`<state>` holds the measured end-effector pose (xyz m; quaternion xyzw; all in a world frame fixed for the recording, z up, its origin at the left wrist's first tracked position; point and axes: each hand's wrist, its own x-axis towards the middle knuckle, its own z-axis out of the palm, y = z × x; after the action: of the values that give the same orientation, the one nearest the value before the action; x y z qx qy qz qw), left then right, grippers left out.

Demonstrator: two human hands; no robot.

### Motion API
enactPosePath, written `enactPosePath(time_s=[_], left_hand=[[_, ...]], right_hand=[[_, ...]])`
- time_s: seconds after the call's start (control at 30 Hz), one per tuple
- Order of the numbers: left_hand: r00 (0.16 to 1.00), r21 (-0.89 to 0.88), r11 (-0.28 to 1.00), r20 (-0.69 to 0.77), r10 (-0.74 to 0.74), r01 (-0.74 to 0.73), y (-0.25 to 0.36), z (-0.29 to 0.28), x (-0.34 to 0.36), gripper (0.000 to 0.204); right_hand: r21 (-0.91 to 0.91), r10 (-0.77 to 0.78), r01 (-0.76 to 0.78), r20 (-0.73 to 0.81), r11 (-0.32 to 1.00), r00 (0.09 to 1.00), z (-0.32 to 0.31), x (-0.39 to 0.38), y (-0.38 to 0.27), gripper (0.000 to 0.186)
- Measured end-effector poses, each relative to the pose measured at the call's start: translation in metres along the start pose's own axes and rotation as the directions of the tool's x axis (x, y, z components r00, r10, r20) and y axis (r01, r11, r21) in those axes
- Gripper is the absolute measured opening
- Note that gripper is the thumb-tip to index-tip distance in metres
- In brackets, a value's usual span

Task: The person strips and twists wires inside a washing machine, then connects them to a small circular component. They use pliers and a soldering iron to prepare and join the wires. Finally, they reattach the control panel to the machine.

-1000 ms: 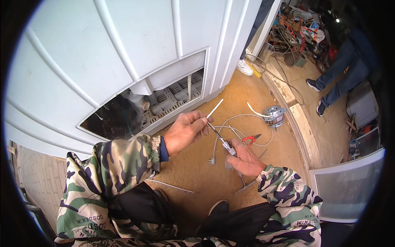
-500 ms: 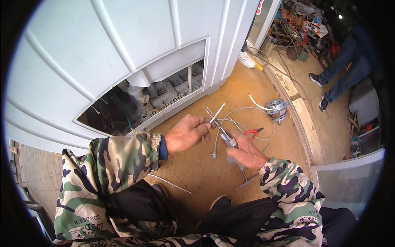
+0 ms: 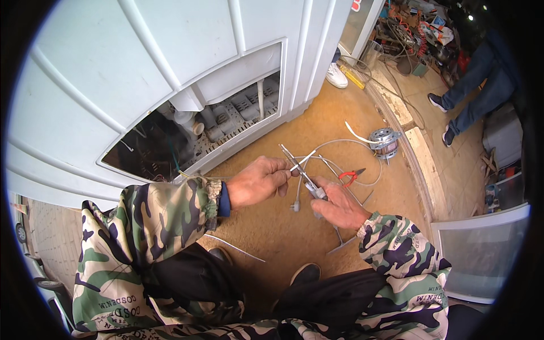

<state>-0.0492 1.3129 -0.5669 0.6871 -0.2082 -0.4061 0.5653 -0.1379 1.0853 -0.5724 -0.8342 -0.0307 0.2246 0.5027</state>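
Observation:
My left hand (image 3: 262,180) is closed, with thumb and fingers pinching a short thin white strip (image 3: 309,157), possibly tubing or a tie. My right hand (image 3: 339,204) is wrapped around the grey handle of a slim metal tool (image 3: 300,171) with long narrow prongs; its exact kind is not clear. The prongs cross the strip right by my left fingertips. Beyond my right hand, red-handled pliers (image 3: 350,178) lie on the ground. A grey cable ends in a plug (image 3: 295,207) between my hands. Farther right sits a metal motor (image 3: 385,143) with a white lead.
A large white appliance casing (image 3: 209,54) with an open lower cutout stands ahead on the left. A thin rod (image 3: 241,250) and a grey T-shaped piece (image 3: 342,246) lie nearby. Another person's legs (image 3: 479,93) and a white shoe (image 3: 336,76) are beyond. A framed glass panel (image 3: 481,255) stands right.
The view has shifted slightly. The white strip is tilted a little flatter against the tool's prongs; both hands keep their grips.

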Motion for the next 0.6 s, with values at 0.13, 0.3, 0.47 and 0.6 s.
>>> enactPosePath(time_s=[0.13, 0.3, 0.47, 0.6], left_hand=[[1.0, -0.004, 1.0, 0.009, -0.023, 0.023, -0.004, 0.0, 0.001, 0.03], [0.999, 0.004, 1.0, 0.016, -0.03, 0.03, -0.004, 0.001, 0.003, 0.031], [1.0, 0.0, 1.0, 0.01, -0.028, 0.028, -0.006, 0.002, 0.004, 0.032], [0.999, -0.005, 0.999, 0.005, -0.038, 0.038, -0.008, 0.002, 0.005, 0.032]], right_hand=[[0.003, 0.009, -0.009, 0.018, 1.0, 1.0, 0.001, 0.001, 0.003, 0.045], [0.001, 0.047, -0.047, 0.033, 0.999, 0.998, 0.003, 0.002, 0.008, 0.044], [0.038, 0.016, -0.018, 0.041, 0.999, 0.999, 0.003, 0.002, 0.012, 0.042], [-0.005, -0.001, 0.001, 0.041, 1.0, 0.999, 0.004, 0.003, 0.016, 0.041]])
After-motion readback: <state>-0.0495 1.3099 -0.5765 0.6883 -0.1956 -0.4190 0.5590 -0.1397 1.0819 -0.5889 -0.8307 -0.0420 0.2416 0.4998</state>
